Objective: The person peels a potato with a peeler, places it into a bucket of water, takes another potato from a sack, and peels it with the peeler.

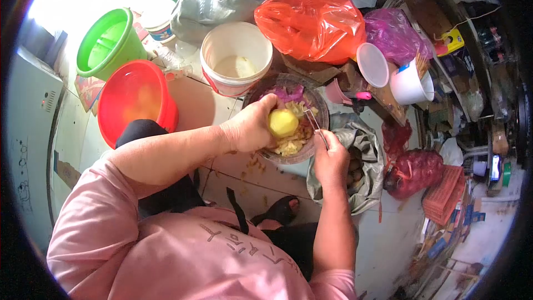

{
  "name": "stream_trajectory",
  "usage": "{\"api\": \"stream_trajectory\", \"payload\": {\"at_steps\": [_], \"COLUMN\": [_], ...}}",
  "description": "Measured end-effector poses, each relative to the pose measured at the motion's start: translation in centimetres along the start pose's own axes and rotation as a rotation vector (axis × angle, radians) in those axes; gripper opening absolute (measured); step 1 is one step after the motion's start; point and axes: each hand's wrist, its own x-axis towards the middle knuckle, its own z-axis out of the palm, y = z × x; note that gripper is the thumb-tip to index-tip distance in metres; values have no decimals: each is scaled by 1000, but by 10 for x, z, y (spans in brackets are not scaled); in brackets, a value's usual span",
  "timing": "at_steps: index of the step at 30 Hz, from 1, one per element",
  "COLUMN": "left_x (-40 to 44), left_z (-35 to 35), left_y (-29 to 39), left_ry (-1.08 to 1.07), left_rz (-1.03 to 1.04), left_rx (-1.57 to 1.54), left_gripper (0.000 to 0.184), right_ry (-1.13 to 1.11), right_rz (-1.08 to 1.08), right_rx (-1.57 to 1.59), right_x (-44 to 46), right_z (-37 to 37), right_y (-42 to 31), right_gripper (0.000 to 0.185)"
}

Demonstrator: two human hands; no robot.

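My left hand point(252, 125) is closed around a peeled yellow potato point(283, 123), held above a dark round basin point(321, 100). In my right hand point(331, 158) is a metal peeler point(315, 121), its head a little to the right of the potato and apart from it. Pale peelings point(290, 147) and some purple scraps point(287, 94) lie in the basin beneath. To the right of the basin stands an open grey-green sack point(369, 147) with brown potatoes point(354, 173) inside, partly hidden by my right hand and wrist.
At the left are a red bucket point(166, 100) holding water with yellowish shapes and a green bucket point(125, 44). A white bucket point(236, 80) stands behind the basin. Red point(311, 19) and purple plastic bags point(394, 33) lie at the back. Right are a red net bag point(416, 172) and cluttered shelves.
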Motion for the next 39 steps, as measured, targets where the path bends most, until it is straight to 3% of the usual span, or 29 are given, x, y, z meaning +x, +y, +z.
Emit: {"api": "stream_trajectory", "payload": {"at_steps": [2, 5, 10, 11, 13, 14, 19, 22, 26, 29, 33, 35, 36, 38, 39], "left_x": [7, 18, 4, 5, 6, 8, 8, 8, 7, 13, 14, 11, 9, 7, 8], "left_z": [4, 11, 6, 9, 14, 13, 7, 8, 5, 11, 16, 15, 14, 21, 22], "left_y": [-8, -26, -4, -9, -21, -21, -13, -15, -9, -17, -16, -13, -13, -16, -16], "left_ry": [5, 76, -164, -164, -424, -433, -326, -297, -199, -188, -218, -283, -344, -359, -325], "left_rz": [-23, -7, -240, -240, -1, -2, -40, -84, -126, -201, -295, -277, -260, -170, -95], "left_rx": [-101, -241, -803, -803, -922, -909, -1008, -1071, -896, -813, -737, -689, -641, -635, -699], "left_gripper": [58, 63, 67, 67, 66, 66, 72, 75, 71, 68, 66, 67, 69, 73, 76], "right_ry": [-1, 47, 141, 169, -28, -100, -16, 35, 55, -33, 26, 50, -17, -108, -102], "right_rz": [34, -145, -276, -283, 53, 184, 105, 148, -216, -299, -357, -240, 19, 251, 248], "right_rx": [48, 196, 121, 133, 52, 59, 106, 333, 263, 173, 90, 151, 109, 33, 35], "right_x": [-6, -17, -22, -19, -2, 4, 0, -1, -17, -27, -25, -19, -10, 13, 15], "right_z": [3, 10, 18, 18, 17, 18, 19, 18, 12, 13, 14, 14, 10, 11, 8], "right_y": [-10, -19, -26, -27, 2, 13, 4, -1, -21, -25, -18, -9, -7, 40, 35], "right_gripper": [24, 25, 24, 24, 27, 28, 30, 27, 23, 22, 25, 27, 30, 31, 31]}}
